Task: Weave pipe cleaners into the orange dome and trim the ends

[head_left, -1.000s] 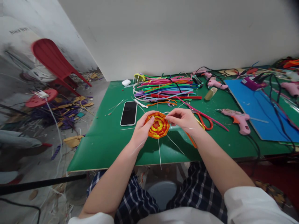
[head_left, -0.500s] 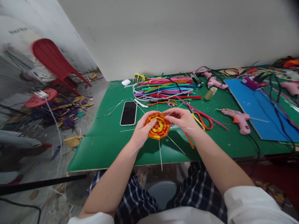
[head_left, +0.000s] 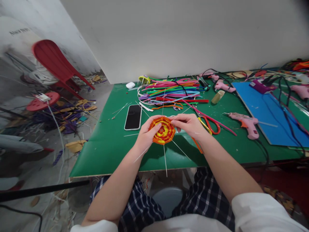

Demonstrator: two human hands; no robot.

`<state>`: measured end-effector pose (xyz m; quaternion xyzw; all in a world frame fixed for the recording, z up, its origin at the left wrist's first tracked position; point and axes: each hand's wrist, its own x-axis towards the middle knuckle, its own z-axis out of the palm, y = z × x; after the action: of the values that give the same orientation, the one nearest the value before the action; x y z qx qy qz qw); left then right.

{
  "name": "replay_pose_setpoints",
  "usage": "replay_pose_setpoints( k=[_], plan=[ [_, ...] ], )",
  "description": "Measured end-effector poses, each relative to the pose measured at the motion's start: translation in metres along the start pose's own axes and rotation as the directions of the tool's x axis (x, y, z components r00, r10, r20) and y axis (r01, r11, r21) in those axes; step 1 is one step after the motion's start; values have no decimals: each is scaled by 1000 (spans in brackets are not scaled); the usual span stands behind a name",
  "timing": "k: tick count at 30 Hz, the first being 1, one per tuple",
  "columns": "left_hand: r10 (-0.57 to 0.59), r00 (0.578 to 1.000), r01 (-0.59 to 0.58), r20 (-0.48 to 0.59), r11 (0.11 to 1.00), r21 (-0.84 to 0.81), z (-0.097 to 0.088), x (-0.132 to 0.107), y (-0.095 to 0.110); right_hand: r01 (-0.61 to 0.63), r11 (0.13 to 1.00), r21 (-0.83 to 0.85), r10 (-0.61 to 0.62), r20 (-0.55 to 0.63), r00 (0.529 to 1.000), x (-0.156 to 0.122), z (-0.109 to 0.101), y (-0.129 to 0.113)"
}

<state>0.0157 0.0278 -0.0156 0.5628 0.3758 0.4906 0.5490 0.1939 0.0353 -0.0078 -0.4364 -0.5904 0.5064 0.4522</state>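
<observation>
I hold a small woven disc (head_left: 164, 130) of orange, yellow and red pipe cleaner above the green table (head_left: 108, 145). Thin white spokes stick out of it on all sides. My left hand (head_left: 145, 133) grips the disc's left edge, thumb on top. My right hand (head_left: 190, 124) pinches its upper right edge, where an orange pipe cleaner (head_left: 198, 145) trails down under my wrist.
A black phone (head_left: 133, 117) lies left of the disc. Behind it is a pile of coloured pipe cleaners (head_left: 171, 91). Orange-handled scissors (head_left: 209, 124), pink glue guns (head_left: 243, 121) and a blue board (head_left: 270, 112) lie right. Red chairs (head_left: 54, 66) stand left.
My right hand has shifted slightly at the disc's upper edge, and the trailing orange pipe cleaner has moved a little. The disc stays in place.
</observation>
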Motion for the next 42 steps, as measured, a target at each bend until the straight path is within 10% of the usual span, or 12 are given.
replay_pose_setpoints(
  k=[17, 36, 40, 42],
  plan=[
    [28, 988, -53, 153, 985, 163, 3, -6, 7, -53, 998, 22, 50, 99, 994, 1, -5, 3],
    [86, 994, -78, -66, 990, 121, 9, -5, -3, -52, 996, 68, 57, -75, 996, 6, 0, 12],
    [-14, 992, 9, 129, 999, 38, 6, -6, 4, -16, 995, 99, 28, -121, 992, 6, -2, 13],
    [-98, 925, 100, 368, 995, 13, -8, -6, 13, -15, 995, 103, 25, -104, 994, 5, -5, 11]
  ],
)
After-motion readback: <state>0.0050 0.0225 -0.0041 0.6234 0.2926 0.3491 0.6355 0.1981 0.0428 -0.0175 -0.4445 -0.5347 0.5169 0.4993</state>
